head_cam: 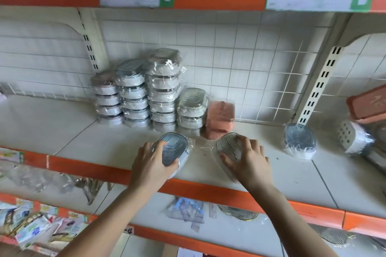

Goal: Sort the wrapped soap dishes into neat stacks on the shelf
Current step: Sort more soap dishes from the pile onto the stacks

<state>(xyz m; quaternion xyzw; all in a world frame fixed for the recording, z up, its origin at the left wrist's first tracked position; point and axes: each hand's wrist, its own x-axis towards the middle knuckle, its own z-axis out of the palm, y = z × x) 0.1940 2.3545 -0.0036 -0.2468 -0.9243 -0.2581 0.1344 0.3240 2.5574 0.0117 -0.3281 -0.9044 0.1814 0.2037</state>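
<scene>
Left hand (153,160) grips grey ribbed oval soap dish (172,149), glossy crinkled wrap. Right hand (247,157) grips clear ribbed soap dish (228,144). Both on white shelf (104,142).

Left hand (153,160), right hand (248,157) — both gripping.

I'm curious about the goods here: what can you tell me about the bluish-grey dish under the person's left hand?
The bluish-grey soap dish is an oval piece, plastic by its look, with ringed ridges on its top, sealed in clear crinkled wrap. It sits near the front edge of the white shelf, slightly tilted. The left hand grips it, fingers curled over its top. It stands apart from the stacks behind.
</scene>
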